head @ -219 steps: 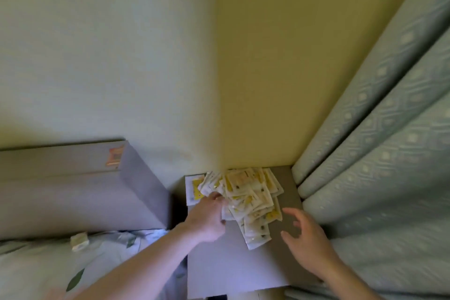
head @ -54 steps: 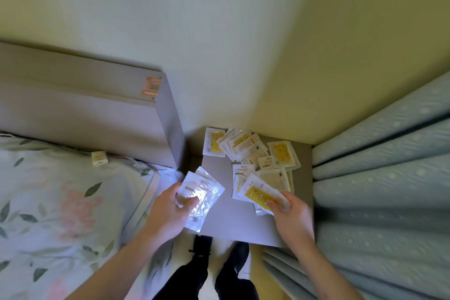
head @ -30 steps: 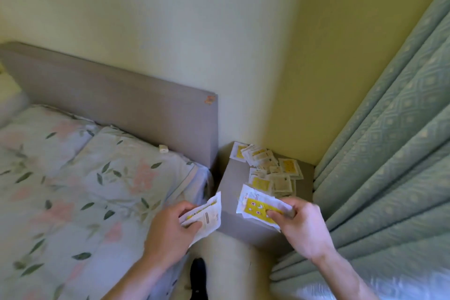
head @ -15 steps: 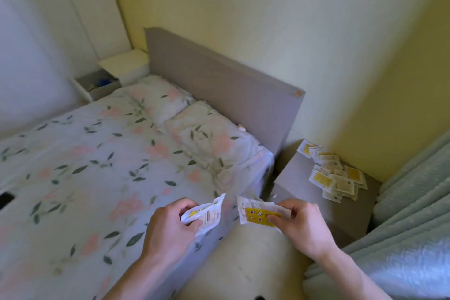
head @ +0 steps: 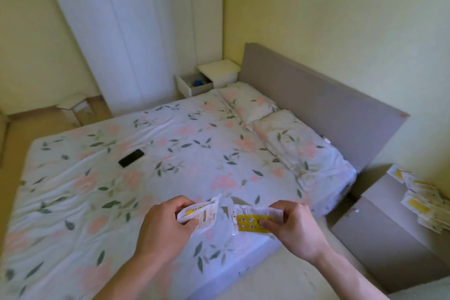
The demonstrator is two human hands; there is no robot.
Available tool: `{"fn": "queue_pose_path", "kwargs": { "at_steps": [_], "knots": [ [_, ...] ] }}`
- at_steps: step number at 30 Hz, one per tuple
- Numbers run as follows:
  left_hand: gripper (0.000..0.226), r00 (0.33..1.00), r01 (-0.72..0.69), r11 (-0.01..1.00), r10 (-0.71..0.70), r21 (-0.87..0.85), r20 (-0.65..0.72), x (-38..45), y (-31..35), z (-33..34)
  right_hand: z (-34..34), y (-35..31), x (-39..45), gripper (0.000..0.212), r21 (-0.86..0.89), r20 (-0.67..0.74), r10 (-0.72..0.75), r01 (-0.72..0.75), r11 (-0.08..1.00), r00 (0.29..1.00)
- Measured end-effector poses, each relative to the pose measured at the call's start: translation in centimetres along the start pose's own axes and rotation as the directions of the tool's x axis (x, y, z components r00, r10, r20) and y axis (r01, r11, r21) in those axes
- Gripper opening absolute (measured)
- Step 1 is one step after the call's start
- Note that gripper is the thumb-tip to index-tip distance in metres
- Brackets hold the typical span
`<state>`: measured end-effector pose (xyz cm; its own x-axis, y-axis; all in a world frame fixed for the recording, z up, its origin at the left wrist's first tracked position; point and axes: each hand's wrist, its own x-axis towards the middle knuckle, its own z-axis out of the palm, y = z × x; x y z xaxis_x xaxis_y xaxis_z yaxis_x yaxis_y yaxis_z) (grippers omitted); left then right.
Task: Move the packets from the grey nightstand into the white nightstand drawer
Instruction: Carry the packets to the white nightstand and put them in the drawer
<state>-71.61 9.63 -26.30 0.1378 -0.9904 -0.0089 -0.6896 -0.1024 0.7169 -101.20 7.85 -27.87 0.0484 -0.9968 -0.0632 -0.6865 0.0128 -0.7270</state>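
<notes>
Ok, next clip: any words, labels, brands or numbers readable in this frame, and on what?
No text reads clearly in this frame.
White-and-yellow packets in the left hand at: printed lines, too blurred to read.
Packet with a yellow panel in the right hand at: small pictures and print, too small to read.
Pile of yellow-and-white packets on the grey nightstand: print unreadable.
Orange sticker on the grey headboard: blurred.

Both bare forearms are extended forward from the lower edge of the view. The left hand [head: 162, 229] is held knuckles-up, its fingers [head: 181, 204] curled and closed on something. The right hand [head: 295, 229] is held level beside it, apart from it, thumb and fingers likewise pinched together in a grip.
</notes>
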Motion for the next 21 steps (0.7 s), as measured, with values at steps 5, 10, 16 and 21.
{"fn": "queue_pose_path", "kwargs": {
  "at_steps": [5,10,16,21],
  "knots": [
    [0.017,0.995,0.058,0.998,-0.059,-0.007,-0.077,0.0,-7.1,-7.9,7.5,-7.3,2.3,0.018,0.009,0.100,-0.081,0.081,0.997,0.992],
    [0.017,0.984,0.143,0.990,-0.142,0.005,-0.105,-0.1,-16.1,-16.0,17.6,-14.4,4.8,0.017,0.056,0.187,-0.132,0.124,0.991,0.974],
    [0.025,0.921,0.315,0.943,-0.332,-0.112,-0.206,-2.6,-27.9,-28.1,31.6,-26.1,6.9,0.019,0.088,0.348,-0.232,0.215,0.973,0.908],
    [0.026,0.879,0.327,0.922,-0.377,-0.206,-0.292,-3.8,-35.1,-36.9,40.0,-36.4,7.5,0.013,0.108,0.389,-0.328,0.311,0.944,0.861]
  ]
}}
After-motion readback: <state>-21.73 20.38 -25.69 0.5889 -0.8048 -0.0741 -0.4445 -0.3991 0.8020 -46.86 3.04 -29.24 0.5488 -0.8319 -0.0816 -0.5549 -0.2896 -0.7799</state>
